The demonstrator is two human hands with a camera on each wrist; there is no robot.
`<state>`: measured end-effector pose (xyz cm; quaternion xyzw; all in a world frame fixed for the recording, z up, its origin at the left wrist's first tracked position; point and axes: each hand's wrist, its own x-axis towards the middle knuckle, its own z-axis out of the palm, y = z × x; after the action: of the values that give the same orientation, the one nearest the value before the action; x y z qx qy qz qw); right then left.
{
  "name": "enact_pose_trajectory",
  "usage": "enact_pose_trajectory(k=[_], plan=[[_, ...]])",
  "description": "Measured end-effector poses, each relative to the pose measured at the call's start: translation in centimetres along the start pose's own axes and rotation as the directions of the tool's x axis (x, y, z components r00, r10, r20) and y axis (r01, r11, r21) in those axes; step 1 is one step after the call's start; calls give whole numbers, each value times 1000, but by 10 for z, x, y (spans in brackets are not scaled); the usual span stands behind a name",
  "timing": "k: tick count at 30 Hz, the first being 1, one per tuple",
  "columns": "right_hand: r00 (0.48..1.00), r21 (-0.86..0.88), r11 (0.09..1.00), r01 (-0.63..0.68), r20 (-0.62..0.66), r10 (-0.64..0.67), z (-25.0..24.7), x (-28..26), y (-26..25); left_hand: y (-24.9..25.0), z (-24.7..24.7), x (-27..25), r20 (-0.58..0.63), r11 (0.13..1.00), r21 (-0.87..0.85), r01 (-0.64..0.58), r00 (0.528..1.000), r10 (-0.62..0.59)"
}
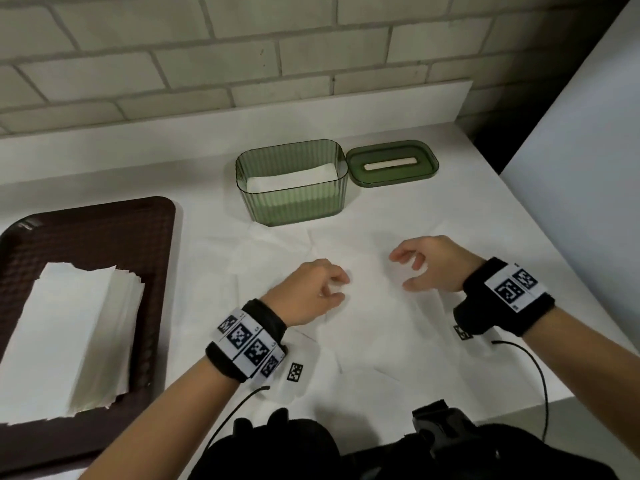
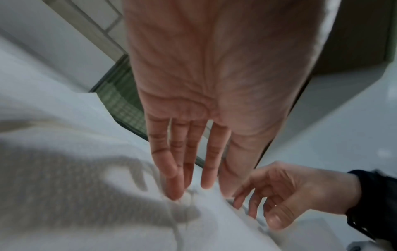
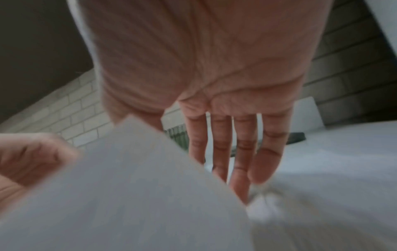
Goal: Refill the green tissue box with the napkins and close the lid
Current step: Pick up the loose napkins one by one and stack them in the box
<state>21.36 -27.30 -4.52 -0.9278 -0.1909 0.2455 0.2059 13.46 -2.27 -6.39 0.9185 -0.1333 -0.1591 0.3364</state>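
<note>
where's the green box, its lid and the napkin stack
green tissue box (image 1: 294, 202): head view, front ribbed wall.
lid (image 1: 391, 180): head view, near rim.
napkin stack (image 1: 69, 327): head view, top sheet, on the brown tray.

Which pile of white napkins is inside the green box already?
The small pile of napkins lying in the bottom of the open green tissue box, by the wall. The bigger stack sits on the brown tray to the left, outside any box.

your head camera looks forward and down over the bench (image 1: 450, 188) from above. each wrist camera sits close under its palm, facing along the fingers; all share the green box (image 1: 292, 188).
</note>
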Motion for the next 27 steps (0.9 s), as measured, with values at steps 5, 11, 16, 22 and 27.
enact_pose_trajectory(k=[5, 11, 16, 22, 27], plan=[[1000, 118, 993, 13, -26, -10, 14, -3, 1, 8, 9, 8, 54, 988, 150, 39, 997, -48], [998, 111, 994, -10, -64, 17, 14, -7, -3, 9, 15, 1, 45, 988, 144, 59, 997, -66], [996, -76, 993, -87, 22, 89, 22, -18, -5, 13, 24, -1, 11, 982, 125, 139, 990, -141], [991, 3, 992, -122, 60, 122, 23, -22, -4, 15, 20, 3, -8, 982, 46, 181, 984, -180], [998, 57, 997, -59, -12, 60, -1, -37, -10, 21, -8, -12, -141, 995, -82, 53, 988, -64]])
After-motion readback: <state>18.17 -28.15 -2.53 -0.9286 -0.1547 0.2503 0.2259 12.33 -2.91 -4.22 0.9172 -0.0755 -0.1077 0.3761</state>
